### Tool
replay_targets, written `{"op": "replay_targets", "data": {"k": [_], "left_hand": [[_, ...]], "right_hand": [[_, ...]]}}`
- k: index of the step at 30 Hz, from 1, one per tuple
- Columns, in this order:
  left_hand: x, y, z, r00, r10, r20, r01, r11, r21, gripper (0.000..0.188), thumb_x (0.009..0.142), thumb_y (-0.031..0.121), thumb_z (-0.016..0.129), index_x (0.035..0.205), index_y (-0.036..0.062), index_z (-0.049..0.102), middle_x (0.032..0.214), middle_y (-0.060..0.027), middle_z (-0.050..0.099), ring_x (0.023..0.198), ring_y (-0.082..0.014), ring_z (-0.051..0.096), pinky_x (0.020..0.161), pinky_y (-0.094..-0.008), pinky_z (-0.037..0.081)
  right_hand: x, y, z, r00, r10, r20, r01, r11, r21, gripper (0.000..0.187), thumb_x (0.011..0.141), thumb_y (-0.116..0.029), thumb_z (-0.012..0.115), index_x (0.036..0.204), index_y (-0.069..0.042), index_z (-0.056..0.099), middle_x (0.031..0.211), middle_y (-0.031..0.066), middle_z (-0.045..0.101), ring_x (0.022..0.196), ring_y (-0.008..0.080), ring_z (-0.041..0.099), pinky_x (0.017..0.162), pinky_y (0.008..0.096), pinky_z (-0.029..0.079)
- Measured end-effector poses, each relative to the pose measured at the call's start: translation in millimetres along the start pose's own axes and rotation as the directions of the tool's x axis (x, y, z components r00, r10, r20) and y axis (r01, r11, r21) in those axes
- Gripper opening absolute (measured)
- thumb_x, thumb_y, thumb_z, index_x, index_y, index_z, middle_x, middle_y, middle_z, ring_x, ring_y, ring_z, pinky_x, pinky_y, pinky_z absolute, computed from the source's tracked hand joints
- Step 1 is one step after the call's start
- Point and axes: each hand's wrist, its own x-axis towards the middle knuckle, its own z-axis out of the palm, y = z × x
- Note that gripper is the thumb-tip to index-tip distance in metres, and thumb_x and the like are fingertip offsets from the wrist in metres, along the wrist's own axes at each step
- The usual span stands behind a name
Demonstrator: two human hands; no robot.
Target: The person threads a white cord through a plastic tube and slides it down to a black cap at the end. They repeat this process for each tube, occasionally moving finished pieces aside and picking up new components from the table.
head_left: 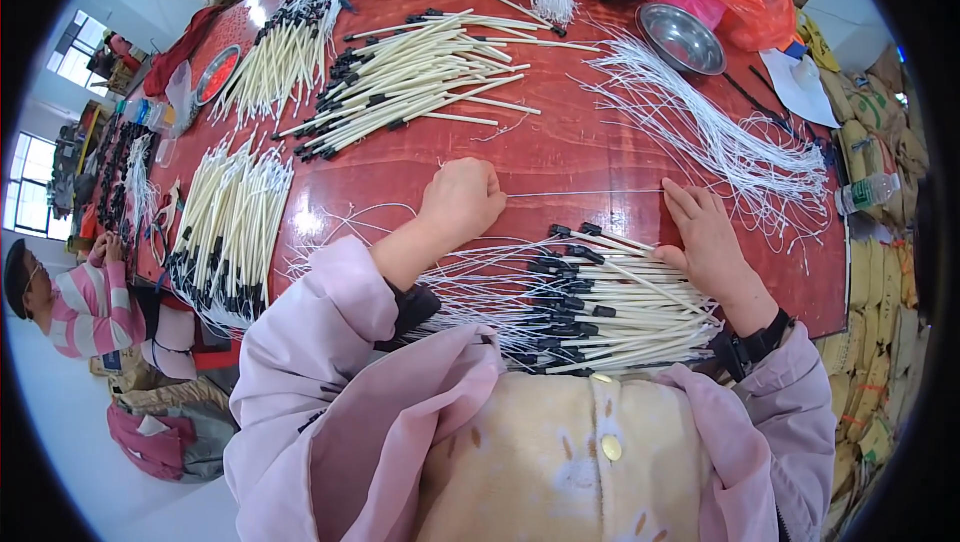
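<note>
A thin white string (590, 193) runs straight between my two hands above the red table. My left hand (462, 200) is closed around one end. At the other end is my right hand (705, 242), its fingers nearly straight and the string meeting their tips; its thumb stands apart, close to the pile of cream sticks. How the right fingers grip the string is partly hidden. The cream sticks with black end pieces (640, 307) lie in front of me, below the right hand. Their white strings (470, 287) spread left, passing under my left forearm.
Beyond my hands lie loose cream sticks (430, 82), with more bundles (235, 212) at left. A bunch of white strings (720, 132) and a metal bowl (682, 39) are at right. A plastic bottle (868, 193) sits by the table edge. Another person (85, 302) works at far left.
</note>
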Motion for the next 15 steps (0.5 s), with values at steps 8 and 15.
{"op": "replay_targets", "data": {"k": [8,15], "left_hand": [[86.5,-1.5,-25.3,0.848,0.389,-0.36,-0.271,0.902,0.335,0.018,0.084,0.02,0.073,0.09,0.0041,0.067,0.088,-0.0162,0.069,0.086,-0.0318,0.069,0.072,-0.0438,0.054],[130.7,-17.2,-3.6,0.84,0.472,-0.269,-0.253,0.778,0.575,0.016,0.087,0.007,0.062,0.103,0.0072,0.065,0.101,-0.0134,0.067,0.095,-0.0335,0.067,0.077,-0.045,0.053]], "right_hand": [[0.8,-1.3,-1.2,1.0,-0.02,-0.013,0.02,1.0,-0.004,0.089,0.077,-0.047,0.074,0.138,0.013,0.05,0.154,0.0154,0.043,0.131,0.0378,0.043,0.114,0.0468,0.035],[4.3,-2.4,0.8,0.999,-0.034,-0.034,0.035,0.999,0.028,0.092,0.075,-0.051,0.074,0.136,0.014,0.051,0.153,0.017,0.044,0.128,0.0386,0.044,0.112,0.0474,0.036]]}}
